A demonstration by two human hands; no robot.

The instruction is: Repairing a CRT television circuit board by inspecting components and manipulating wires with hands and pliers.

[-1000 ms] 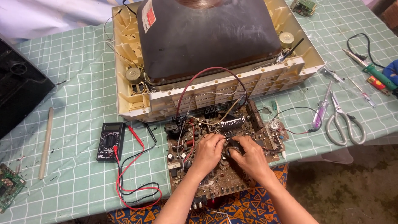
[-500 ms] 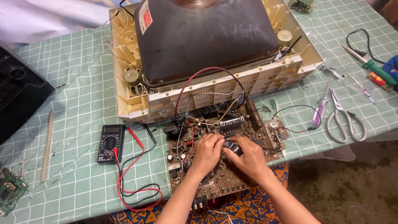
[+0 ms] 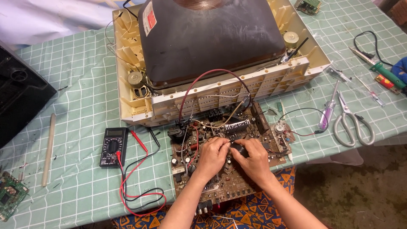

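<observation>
A brown circuit board point(image 3: 220, 182) crowded with components lies at the table's near edge, wired to an old picture-tube set point(image 3: 212, 46) lying face down in its cream frame. Both hands rest on the board's middle. My left hand point(image 3: 213, 156) has its fingers curled around small parts there. Touching it, my right hand point(image 3: 254, 159) grips a black cylindrical component point(image 3: 237, 149). Red and black wires arch from the tube down to the board.
A black multimeter point(image 3: 113, 146) with red and black leads lies left of the board. Scissors point(image 3: 352, 123), a purple screwdriver point(image 3: 326, 112) and a green-handled tool point(image 3: 379, 70) lie right. A wooden stick point(image 3: 48, 148) and a small green board point(image 3: 10, 197) are far left.
The view has shifted slightly. Both hands stay on the board's middle, with fingers working around the black component; nothing else has moved.
</observation>
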